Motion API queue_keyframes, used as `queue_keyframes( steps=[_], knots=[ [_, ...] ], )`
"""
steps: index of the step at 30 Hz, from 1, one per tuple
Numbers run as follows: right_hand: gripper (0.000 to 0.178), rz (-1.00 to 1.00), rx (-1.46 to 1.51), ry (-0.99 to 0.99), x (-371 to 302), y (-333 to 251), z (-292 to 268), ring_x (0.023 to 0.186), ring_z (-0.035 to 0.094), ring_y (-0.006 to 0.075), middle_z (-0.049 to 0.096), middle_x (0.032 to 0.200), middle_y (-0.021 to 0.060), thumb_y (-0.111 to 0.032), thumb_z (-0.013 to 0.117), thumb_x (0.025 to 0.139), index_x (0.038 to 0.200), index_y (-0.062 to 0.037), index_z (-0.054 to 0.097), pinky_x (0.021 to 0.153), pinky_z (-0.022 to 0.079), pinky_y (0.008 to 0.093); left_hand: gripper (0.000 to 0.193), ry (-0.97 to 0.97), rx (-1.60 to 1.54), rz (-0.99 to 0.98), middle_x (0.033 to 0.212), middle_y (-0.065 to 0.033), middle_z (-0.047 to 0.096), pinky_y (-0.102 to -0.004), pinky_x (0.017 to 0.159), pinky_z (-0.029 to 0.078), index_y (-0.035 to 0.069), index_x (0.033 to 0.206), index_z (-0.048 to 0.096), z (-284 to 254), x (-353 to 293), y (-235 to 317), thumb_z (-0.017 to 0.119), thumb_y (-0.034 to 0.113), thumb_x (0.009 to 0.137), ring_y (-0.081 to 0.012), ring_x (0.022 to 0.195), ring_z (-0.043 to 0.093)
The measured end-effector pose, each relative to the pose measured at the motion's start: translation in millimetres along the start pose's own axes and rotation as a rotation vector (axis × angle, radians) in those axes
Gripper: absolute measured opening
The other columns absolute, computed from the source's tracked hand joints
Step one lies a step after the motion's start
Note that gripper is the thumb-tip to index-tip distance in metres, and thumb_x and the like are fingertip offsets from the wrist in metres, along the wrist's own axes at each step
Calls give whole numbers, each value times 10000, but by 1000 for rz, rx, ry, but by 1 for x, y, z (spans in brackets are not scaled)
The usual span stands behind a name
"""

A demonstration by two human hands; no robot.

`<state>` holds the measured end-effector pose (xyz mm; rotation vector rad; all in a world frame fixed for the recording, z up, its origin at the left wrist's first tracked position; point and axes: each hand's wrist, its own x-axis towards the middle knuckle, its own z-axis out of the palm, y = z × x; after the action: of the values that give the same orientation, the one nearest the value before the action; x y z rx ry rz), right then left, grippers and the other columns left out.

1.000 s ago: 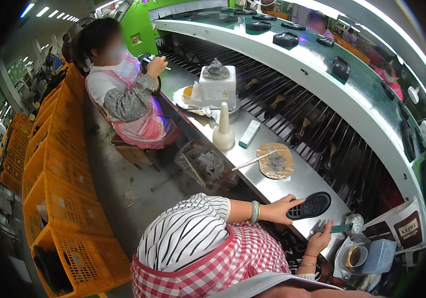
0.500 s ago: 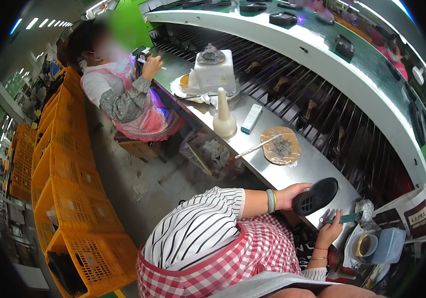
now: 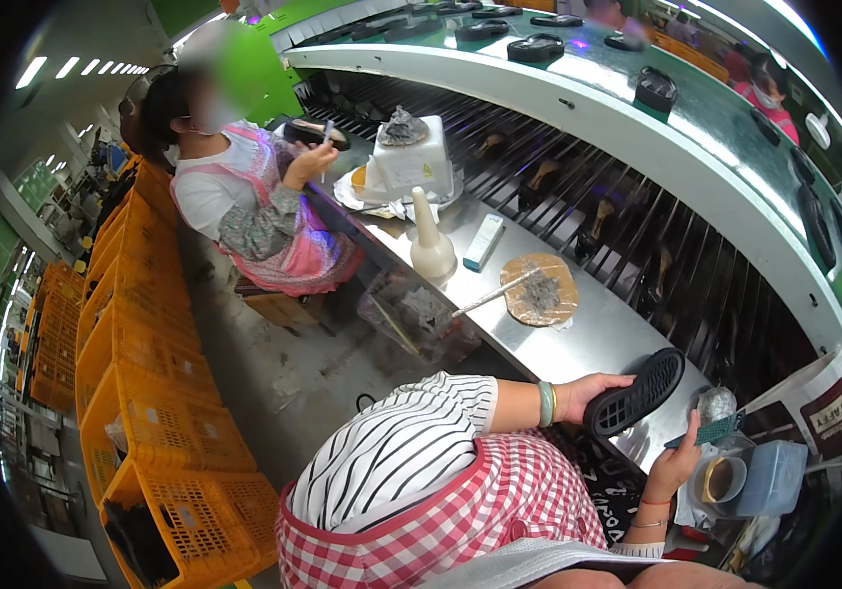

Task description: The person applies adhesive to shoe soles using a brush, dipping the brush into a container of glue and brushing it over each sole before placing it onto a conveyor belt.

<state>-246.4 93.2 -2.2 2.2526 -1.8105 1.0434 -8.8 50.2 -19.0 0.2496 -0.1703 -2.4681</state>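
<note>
My left hand point(image 3: 593, 395) grips a black shoe sole point(image 3: 635, 391) by its near side, with the grid-like tread facing up toward me. It hangs above the edge of the metal bench point(image 3: 627, 339). To its right, my right hand point(image 3: 672, 465) closes around a flat dark green tool point(image 3: 717, 430), which looks like a brush; its working end is not clear. The tool is apart from the sole. Beside my right hand stands a round clear cup point(image 3: 723, 481) with something yellowish-brown inside.
A brown round pad point(image 3: 539, 312) with grey fluff, a cream long-necked bottle point(image 3: 431, 250) and a small box point(image 3: 485, 240) lie along the bench. Behind runs a conveyor point(image 3: 597, 88) with black shoes. A co-worker point(image 3: 234, 177) sits left; orange crates point(image 3: 170, 393) line the floor.
The sole has turned so more of its tread faces me. My right hand and the green tool have shifted slightly right. The co-worker now holds up a dark shoe more plainly.
</note>
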Motion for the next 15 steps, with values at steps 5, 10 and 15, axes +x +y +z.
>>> queue_keyframes(
  steps=[5, 10, 15],
  knots=[
    [511, -32, 56, 36, 5, -25, -13, 924, 569, 353, 604, 1159, 163, 74, 468, 809, 1304, -50, 490, 801, 428, 401, 352, 52, -16, -83, 1005, -92, 676, -339, 755, 544, 65, 1113, 623, -20, 13, -8, 512, 347, 932, -187, 829, 663],
    [352, -212, 53, 82, 27, -38, -55, 850, 581, 329, 637, 1061, 161, -69, 531, 886, 1234, -22, 557, 776, 438, 394, 385, 137, -80, -110, 1020, -145, 668, -358, 798, 542, 16, 1138, 590, -24, 17, -6, 515, 333, 932, -231, 883, 666],
    [318, -77, 191, 180, 34, -16, -110, 1009, 563, 322, 575, 1125, 175, -64, 531, 889, 1198, -15, 584, 892, 428, 354, 498, 125, 88, -81, 1192, -234, 550, -432, 851, 513, -10, 1270, 468, 9, 23, 0, 455, 361, 937, -345, 1044, 580]
  ],
)
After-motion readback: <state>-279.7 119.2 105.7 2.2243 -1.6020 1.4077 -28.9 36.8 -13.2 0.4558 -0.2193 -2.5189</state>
